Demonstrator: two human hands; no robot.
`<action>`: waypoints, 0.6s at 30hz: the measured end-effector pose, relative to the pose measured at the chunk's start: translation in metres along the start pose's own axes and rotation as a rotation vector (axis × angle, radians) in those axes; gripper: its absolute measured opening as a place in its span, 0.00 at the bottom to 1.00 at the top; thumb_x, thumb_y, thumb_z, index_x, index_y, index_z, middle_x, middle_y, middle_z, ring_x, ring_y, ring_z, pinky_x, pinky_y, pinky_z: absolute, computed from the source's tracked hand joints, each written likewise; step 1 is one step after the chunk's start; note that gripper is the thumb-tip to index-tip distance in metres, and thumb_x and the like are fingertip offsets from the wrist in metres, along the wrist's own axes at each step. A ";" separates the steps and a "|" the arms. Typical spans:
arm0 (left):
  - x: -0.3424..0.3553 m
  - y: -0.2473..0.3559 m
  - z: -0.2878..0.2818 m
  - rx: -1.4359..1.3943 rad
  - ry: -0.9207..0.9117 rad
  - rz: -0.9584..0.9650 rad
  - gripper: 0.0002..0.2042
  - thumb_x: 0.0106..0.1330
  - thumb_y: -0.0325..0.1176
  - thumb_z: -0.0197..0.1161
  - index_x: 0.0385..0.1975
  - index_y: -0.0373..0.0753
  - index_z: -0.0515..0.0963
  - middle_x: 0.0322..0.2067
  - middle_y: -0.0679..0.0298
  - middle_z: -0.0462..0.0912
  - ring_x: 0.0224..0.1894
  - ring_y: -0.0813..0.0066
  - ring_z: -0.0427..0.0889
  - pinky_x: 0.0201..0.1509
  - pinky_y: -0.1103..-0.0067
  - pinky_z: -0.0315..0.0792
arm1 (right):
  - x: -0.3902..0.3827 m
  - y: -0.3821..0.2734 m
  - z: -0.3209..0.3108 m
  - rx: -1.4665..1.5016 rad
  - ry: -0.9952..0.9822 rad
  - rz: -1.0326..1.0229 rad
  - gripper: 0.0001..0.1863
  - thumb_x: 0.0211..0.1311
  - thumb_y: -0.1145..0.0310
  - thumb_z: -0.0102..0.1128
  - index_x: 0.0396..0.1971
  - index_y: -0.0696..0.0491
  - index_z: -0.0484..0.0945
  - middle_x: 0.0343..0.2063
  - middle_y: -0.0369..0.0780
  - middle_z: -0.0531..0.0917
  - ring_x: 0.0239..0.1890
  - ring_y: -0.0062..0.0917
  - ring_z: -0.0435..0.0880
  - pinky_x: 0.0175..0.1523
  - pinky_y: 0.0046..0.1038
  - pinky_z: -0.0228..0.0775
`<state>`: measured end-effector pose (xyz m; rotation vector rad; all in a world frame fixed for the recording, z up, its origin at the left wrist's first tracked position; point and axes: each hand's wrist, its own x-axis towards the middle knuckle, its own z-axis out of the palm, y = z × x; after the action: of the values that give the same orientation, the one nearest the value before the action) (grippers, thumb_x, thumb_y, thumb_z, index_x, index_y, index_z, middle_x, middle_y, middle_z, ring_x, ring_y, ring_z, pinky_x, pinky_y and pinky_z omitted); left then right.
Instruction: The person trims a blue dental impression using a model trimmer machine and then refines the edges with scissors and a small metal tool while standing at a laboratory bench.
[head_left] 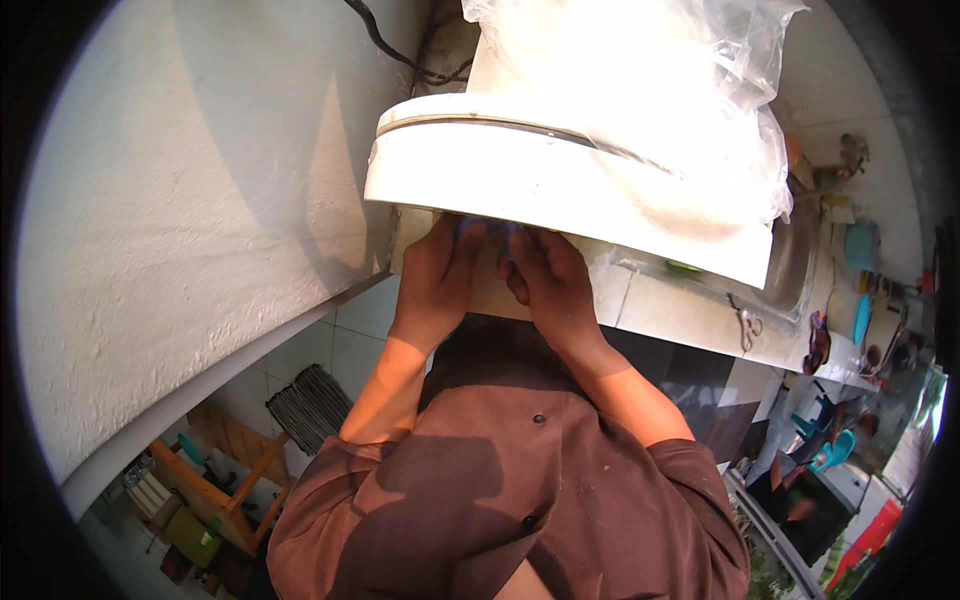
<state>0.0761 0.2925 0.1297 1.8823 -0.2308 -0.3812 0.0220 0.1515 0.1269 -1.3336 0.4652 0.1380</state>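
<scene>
Both my hands are at the front of a white appliance [560, 185] that rises above the tiled counter; its lower edge hides my fingertips. Fingers curled, my left hand [436, 275] grips one side of a small blue thing [513, 232]. My right hand [556, 285] is closed on its other side, close to the left. Only bits of the blue thing show between the fingers, so its kind is unclear. Crumpled clear plastic [735, 120] covers the top of the appliance, which is washed out by bright light.
A white wall [200, 240] stands close on my left, with a black cable [385, 45] at the back. Scissors [746, 325] lie on the counter [655, 300] to the right, before a sink [797, 250]. On the floor at lower left are a dark ribbed mat [310, 408] and a wooden stool [225, 490].
</scene>
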 end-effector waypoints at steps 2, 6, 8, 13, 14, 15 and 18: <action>0.000 -0.001 0.000 -0.002 -0.004 -0.004 0.11 0.74 0.31 0.52 0.46 0.30 0.75 0.28 0.48 0.81 0.29 0.63 0.82 0.36 0.73 0.73 | 0.000 0.000 -0.001 -0.008 -0.008 -0.003 0.11 0.75 0.64 0.49 0.37 0.56 0.75 0.24 0.33 0.76 0.19 0.11 0.64 0.25 0.16 0.56; 0.000 -0.004 -0.001 0.000 -0.020 -0.023 0.11 0.74 0.31 0.52 0.44 0.29 0.74 0.27 0.52 0.81 0.27 0.71 0.78 0.35 0.74 0.72 | 0.000 0.002 -0.001 -0.004 -0.006 -0.003 0.11 0.75 0.64 0.49 0.37 0.55 0.75 0.24 0.33 0.76 0.19 0.11 0.65 0.25 0.16 0.56; 0.001 -0.005 -0.001 -0.010 -0.017 -0.022 0.11 0.74 0.31 0.52 0.44 0.28 0.74 0.27 0.53 0.80 0.28 0.74 0.77 0.35 0.75 0.72 | 0.000 0.004 -0.001 -0.027 -0.003 -0.011 0.11 0.75 0.64 0.48 0.37 0.55 0.75 0.24 0.33 0.76 0.19 0.11 0.65 0.25 0.16 0.56; 0.002 -0.003 0.001 -0.048 -0.008 -0.029 0.11 0.74 0.30 0.52 0.44 0.28 0.74 0.29 0.54 0.80 0.30 0.76 0.77 0.37 0.76 0.72 | 0.001 0.004 -0.001 -0.039 -0.006 -0.023 0.12 0.75 0.63 0.48 0.38 0.55 0.76 0.24 0.33 0.76 0.19 0.11 0.64 0.25 0.16 0.56; 0.002 -0.004 0.002 -0.078 0.005 -0.035 0.09 0.73 0.28 0.51 0.42 0.29 0.74 0.27 0.60 0.79 0.29 0.79 0.74 0.34 0.78 0.69 | 0.002 0.005 -0.002 -0.050 -0.011 -0.022 0.11 0.76 0.63 0.48 0.38 0.55 0.76 0.24 0.33 0.76 0.19 0.11 0.65 0.25 0.16 0.56; 0.002 -0.006 0.003 -0.107 0.017 -0.041 0.07 0.71 0.26 0.50 0.39 0.29 0.75 0.25 0.65 0.77 0.28 0.83 0.71 0.31 0.80 0.67 | 0.002 0.005 -0.002 -0.061 -0.015 -0.022 0.11 0.76 0.64 0.48 0.39 0.55 0.76 0.24 0.33 0.76 0.19 0.11 0.65 0.25 0.16 0.56; 0.002 -0.011 0.006 -0.147 0.039 -0.021 0.08 0.71 0.24 0.49 0.36 0.31 0.76 0.24 0.72 0.75 0.27 0.88 0.68 0.28 0.83 0.63 | 0.001 0.004 -0.001 -0.055 -0.003 -0.019 0.11 0.76 0.64 0.47 0.39 0.55 0.76 0.24 0.33 0.76 0.19 0.11 0.65 0.25 0.16 0.56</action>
<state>0.0756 0.2898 0.1169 1.7471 -0.1529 -0.3650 0.0211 0.1510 0.1226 -1.3918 0.4487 0.1376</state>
